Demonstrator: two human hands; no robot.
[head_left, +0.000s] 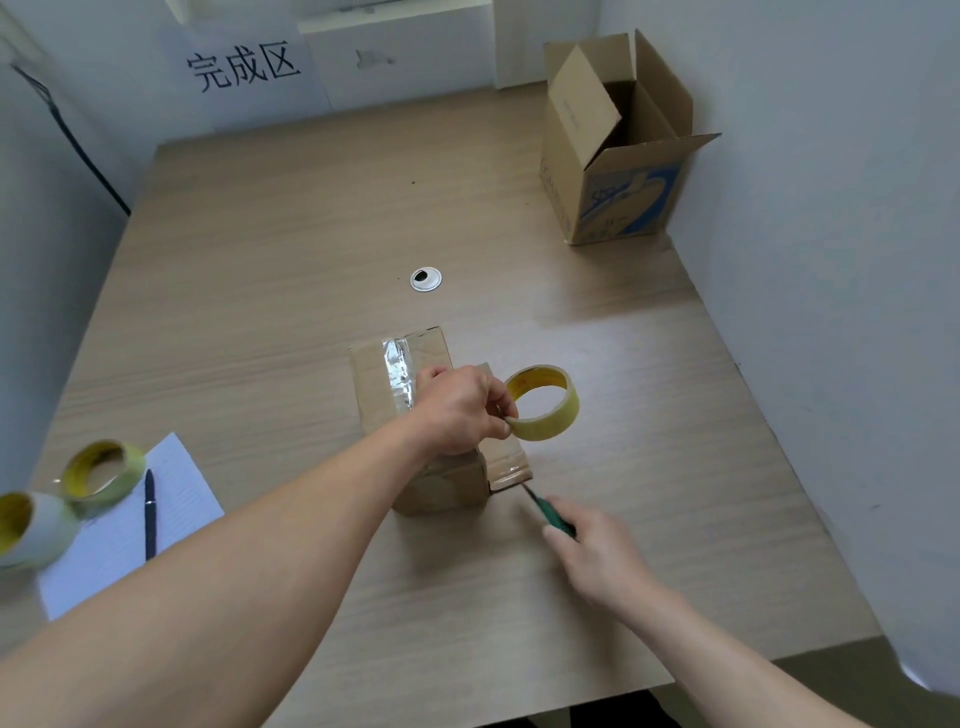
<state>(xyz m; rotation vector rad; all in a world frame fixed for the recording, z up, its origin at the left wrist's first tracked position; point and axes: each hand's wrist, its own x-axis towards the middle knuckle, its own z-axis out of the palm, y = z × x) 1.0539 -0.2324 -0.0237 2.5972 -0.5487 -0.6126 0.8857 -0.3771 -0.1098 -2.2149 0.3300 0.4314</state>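
A small cardboard box (382, 387) lies in the middle of the wooden table (270, 249), with a shiny strip of clear tape along its top. My left hand (460, 408) rests over the box and pinches a roll of clear yellowish tape (543, 402), held just right of the box. A stretch of tape runs from the roll down to the box's near right corner. My right hand (597, 553) grips a green-handled cutter (550, 514) whose tip touches that tape at the corner.
Two more tape rolls (104, 475) sit at the left edge beside a sheet of paper (124, 535) with a black pen (149, 512). An open cardboard carton (618, 145) stands at the far right corner. A cable grommet (426, 279) sits mid-table. Walls close in left, right and behind.
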